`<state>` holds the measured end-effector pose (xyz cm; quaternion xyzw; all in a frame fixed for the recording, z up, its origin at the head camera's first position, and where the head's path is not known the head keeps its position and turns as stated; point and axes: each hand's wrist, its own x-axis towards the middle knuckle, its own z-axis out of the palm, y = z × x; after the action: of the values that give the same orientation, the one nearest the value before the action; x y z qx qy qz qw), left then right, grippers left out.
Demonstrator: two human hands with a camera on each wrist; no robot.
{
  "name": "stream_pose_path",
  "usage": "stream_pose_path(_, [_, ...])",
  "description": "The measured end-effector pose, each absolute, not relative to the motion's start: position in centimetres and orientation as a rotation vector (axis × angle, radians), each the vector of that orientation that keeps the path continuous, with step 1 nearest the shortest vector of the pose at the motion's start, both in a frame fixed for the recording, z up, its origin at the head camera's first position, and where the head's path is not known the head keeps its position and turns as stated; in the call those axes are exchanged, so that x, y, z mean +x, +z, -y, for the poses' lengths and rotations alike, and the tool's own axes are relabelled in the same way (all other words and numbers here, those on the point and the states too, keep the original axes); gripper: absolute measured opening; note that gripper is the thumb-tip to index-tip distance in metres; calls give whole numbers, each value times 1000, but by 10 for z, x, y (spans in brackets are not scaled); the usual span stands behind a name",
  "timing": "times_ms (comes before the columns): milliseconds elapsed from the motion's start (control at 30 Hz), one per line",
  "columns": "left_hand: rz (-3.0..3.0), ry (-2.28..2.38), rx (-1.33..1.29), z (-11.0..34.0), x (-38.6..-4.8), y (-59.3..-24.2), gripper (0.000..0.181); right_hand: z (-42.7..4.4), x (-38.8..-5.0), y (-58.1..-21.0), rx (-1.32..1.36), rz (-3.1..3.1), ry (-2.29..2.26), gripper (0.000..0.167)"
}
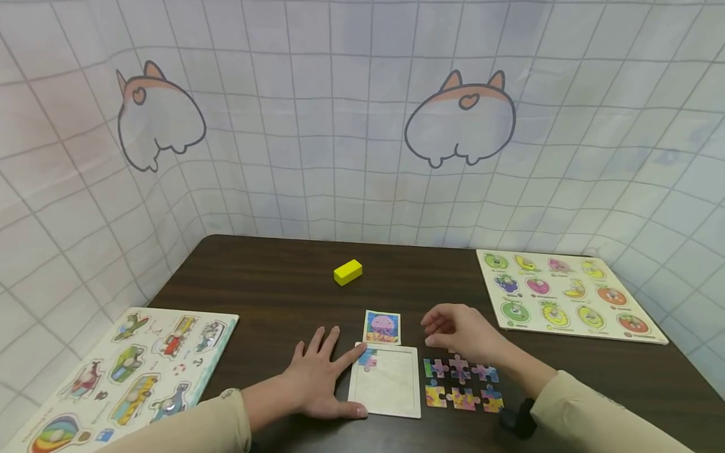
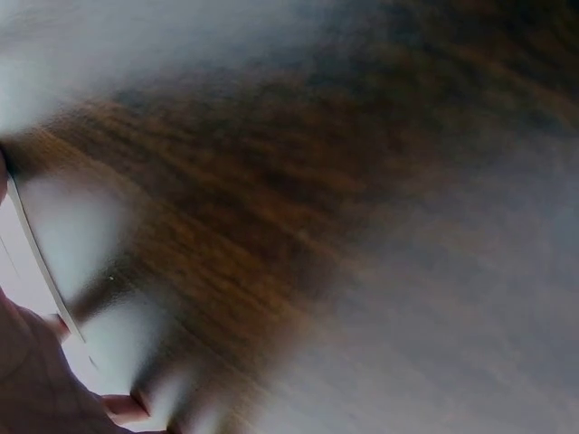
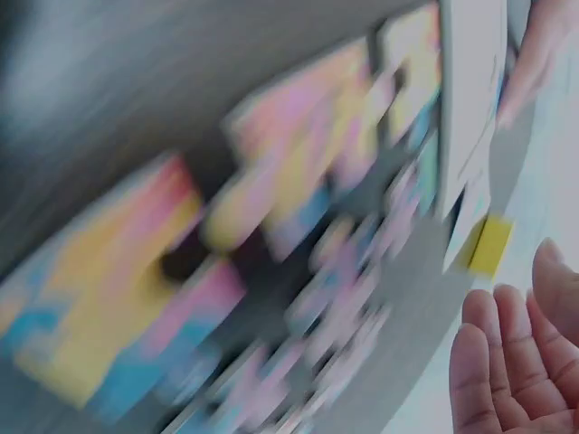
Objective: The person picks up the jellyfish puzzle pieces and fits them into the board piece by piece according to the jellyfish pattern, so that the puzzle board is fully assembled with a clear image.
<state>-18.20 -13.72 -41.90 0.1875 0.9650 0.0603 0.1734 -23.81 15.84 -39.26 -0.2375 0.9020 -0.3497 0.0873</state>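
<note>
A white square puzzle tray [image 1: 391, 396] lies on the dark table, with one blue and pink jigsaw piece [image 1: 368, 358] in its upper left corner. My left hand [image 1: 320, 384] is spread out, its index finger touching the tray's top left corner and its thumb the lower left edge. Several loose jigsaw pieces [image 1: 464, 399] form rows right of the tray. Over the far row hovers my right hand [image 1: 466, 333], fingers loosely bent; in the right wrist view nothing shows between those fingers [image 3: 507, 348]. A pink octopus picture card [image 1: 382, 327] lies just beyond the tray.
A yellow block [image 1: 348, 272] sits farther back on the table. At the left is a vehicle puzzle board [image 1: 147, 365], and at the far right a fruit puzzle board [image 1: 566, 296]. A grid-patterned cloth [image 1: 362, 163] hangs behind the table.
</note>
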Motion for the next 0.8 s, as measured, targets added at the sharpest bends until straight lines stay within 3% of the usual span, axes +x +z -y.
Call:
stream_pose_path(233, [-2739, 171, 543, 138, -183, -418, 100, -193, -244, -398, -581, -2753, -1028, 23])
stream_pose_path(800, [-2723, 198, 537, 140, -185, -424, 101, -206, -251, -415, -572, -2813, -817, 21])
